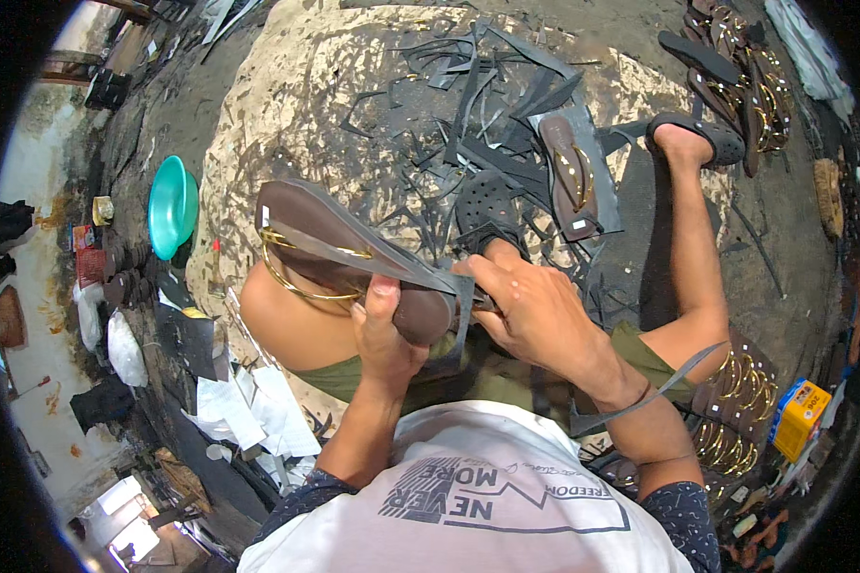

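Note:
My left hand [387,334] grips a brown sandal [325,258] with gold straps, held tilted above my left knee. Grey rubber sheet [406,263] runs along the sandal's edge and sticks out past it. My right hand [535,310] is closed at the sandal's near right end, by a hanging grey strip [463,320]. Something dark shows at its fingers, mostly hidden, so I cannot tell its kind. Another thin grey strip [655,401] curls across my right forearm.
Dark rubber offcuts [487,105] litter the floor ahead, beside a second sandal [571,181] on grey sheet. Finished-looking sandals [736,76] pile at far right; more gold-strapped ones [736,411] lie near right, by a yellow-blue box [799,418]. A teal basin [173,208] and white papers [258,411] are left.

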A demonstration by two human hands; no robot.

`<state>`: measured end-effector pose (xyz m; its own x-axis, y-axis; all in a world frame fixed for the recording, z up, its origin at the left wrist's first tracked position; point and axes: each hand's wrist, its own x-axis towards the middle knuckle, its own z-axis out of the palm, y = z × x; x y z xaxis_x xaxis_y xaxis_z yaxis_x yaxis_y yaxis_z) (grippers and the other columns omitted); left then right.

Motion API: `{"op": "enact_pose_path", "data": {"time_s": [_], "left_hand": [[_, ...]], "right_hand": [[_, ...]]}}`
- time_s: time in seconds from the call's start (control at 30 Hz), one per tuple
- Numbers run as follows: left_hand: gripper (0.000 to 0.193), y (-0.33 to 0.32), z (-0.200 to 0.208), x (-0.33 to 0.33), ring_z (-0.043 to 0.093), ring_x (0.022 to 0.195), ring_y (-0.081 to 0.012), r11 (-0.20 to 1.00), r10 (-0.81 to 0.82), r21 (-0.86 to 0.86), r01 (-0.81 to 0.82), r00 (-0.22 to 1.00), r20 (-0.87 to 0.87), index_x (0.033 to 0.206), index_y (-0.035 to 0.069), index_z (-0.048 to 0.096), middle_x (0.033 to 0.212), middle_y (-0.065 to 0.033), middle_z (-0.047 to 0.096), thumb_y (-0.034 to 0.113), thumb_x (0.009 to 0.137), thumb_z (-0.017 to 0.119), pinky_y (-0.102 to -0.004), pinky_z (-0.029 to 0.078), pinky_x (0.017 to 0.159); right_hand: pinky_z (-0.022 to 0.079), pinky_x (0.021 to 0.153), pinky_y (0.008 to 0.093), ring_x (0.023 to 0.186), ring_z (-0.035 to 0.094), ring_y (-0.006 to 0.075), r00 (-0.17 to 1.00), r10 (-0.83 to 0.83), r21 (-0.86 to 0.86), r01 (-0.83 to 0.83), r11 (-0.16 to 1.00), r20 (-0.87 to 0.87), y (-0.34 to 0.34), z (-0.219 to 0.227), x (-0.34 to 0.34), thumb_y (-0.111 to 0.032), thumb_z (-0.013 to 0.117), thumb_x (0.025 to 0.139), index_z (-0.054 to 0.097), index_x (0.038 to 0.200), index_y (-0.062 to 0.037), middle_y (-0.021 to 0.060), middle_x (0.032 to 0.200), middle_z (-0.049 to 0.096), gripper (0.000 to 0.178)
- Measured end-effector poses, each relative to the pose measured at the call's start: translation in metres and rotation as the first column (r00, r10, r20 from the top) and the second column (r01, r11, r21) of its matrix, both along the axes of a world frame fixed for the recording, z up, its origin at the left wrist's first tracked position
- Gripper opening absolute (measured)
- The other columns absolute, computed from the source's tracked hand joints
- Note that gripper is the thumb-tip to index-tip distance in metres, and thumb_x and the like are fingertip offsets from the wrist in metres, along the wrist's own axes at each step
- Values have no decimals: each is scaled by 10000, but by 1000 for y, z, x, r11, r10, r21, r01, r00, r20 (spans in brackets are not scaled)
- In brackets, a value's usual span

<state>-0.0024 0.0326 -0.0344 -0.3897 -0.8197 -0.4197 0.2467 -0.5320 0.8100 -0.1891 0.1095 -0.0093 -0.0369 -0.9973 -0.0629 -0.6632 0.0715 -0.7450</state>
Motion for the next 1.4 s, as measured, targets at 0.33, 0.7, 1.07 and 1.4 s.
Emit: {"op": "enact_pose_path", "data": {"time_s": [0.33,0.7,1.07,1.4], "left_hand": [[779,-5,-6,31,663,1058,-210,973,-203,-98,207,978,53,1314,22,585,1156,-100,654,687,919,681,-378,583,882],[685,-2,-20,-10,669,1089,-234,971,-134,-208,119,989,-57,1335,-17,575,1240,-117,664,524,953,751,-401,563,976],[565,-28,-107,-165,664,1068,-232,893,-414,206,400,910,24,1329,21,569,1235,-102,649,524,1072,558,-407,542,934],[745,-16,-250,-281,626,1252,-316,850,-388,-9,527,636,667,1442,-71,497,1330,-214,671,314,896,827,-418,474,1080]], "right_hand": [[530,727,304,868,701,117,607,-195,178,89,980,770,-18,4,8,-330,752,975,699,1254,-24,66,1014,735,417],[487,633,337,710,622,207,908,-214,-269,321,908,362,7,-4,5,-293,948,766,724,1015,-9,106,826,623,439],[520,555,268,700,611,95,-15,-509,304,817,491,861,54,-24,-172,-351,777,966,671,1095,-48,42,932,689,346],[548,653,270,846,617,95,147,-622,157,900,406,769,124,-42,-149,-150,705,986,518,1366,12,59,1090,630,454]]}}
